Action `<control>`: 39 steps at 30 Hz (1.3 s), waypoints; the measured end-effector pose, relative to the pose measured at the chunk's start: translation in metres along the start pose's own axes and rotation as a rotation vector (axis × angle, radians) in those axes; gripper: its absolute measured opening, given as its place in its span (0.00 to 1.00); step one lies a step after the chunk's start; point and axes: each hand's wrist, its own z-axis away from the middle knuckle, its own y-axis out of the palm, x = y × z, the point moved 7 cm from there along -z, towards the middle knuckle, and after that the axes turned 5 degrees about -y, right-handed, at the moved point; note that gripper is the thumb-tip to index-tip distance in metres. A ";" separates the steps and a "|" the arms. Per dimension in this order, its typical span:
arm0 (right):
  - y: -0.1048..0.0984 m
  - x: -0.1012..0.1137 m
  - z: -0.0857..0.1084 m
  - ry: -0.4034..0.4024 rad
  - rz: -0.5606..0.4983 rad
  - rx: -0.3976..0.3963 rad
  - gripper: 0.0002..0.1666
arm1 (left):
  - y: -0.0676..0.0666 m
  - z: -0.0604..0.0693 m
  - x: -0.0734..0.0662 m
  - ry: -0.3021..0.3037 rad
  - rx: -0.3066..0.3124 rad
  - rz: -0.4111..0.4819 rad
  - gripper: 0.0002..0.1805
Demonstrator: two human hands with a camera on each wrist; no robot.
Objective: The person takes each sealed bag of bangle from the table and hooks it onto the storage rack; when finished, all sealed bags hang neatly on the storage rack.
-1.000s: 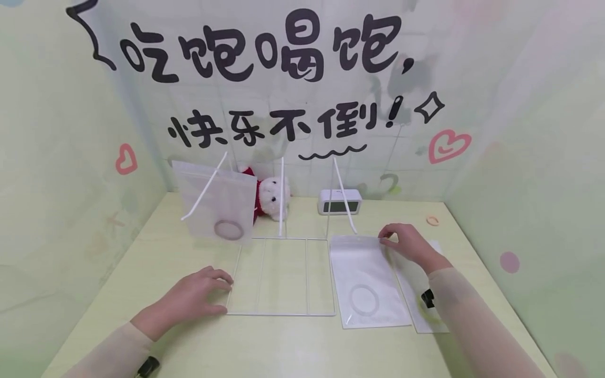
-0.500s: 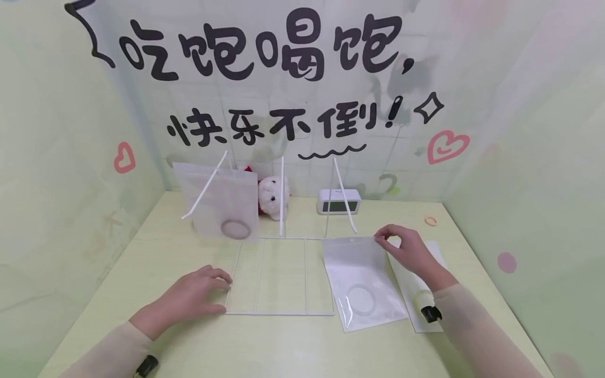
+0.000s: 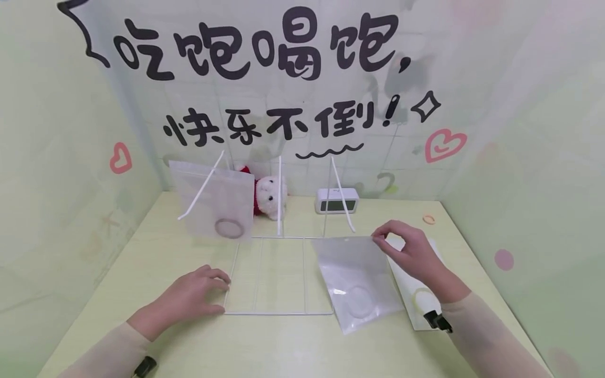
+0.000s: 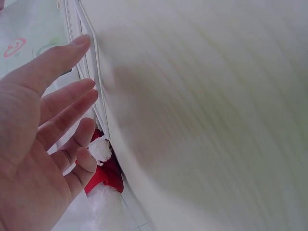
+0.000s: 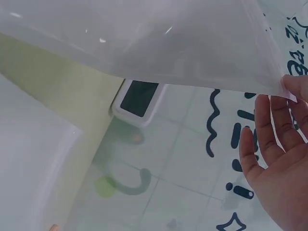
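The right hand [image 3: 416, 254] pinches the top right corner of a translucent bag [image 3: 356, 278] with a ring inside; in the right wrist view the thumb and a finger grip the corner of the bag [image 5: 192, 48]. The bag's upper part is raised off the table, beside a white wire rack [image 3: 279, 314]. At the rack's left edge rests the left hand [image 3: 181, 299], its fingers relaxed and slightly bent; in the left wrist view the hand [image 4: 53, 125] has its fingers loosely spread. Another bag with a ring [image 3: 212, 202] hangs at the rack's left prong.
A second flat bag [image 3: 411, 294] lies under the right forearm. Behind the rack are a plush toy [image 3: 270, 197] in red and a white clock [image 3: 337, 201]. A small orange ring [image 3: 428, 219] lies at the back right. Walls stand at the back and both sides.
The right hand has moved slightly left with the bag's corner, and the bag has lifted and tilted away from the flat one beside it. The left hand stays at the rack's edge.
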 end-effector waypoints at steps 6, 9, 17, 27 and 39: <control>-0.008 0.039 -0.013 -0.127 -0.056 -0.043 0.19 | -0.001 0.002 0.000 -0.006 -0.009 -0.003 0.23; -0.012 0.054 -0.020 -0.197 -0.062 -0.061 0.20 | 0.000 0.001 0.000 0.000 -0.008 0.001 0.23; -0.022 0.083 -0.034 -0.261 -0.085 -0.042 0.21 | 0.001 0.000 0.001 0.012 -0.013 0.007 0.22; -0.030 0.117 -0.040 -0.343 -0.178 -0.016 0.15 | 0.001 0.002 0.001 0.017 -0.019 0.031 0.22; -0.038 0.158 -0.052 -0.504 -0.142 -0.068 0.02 | 0.003 0.001 0.004 -0.025 0.017 0.019 0.23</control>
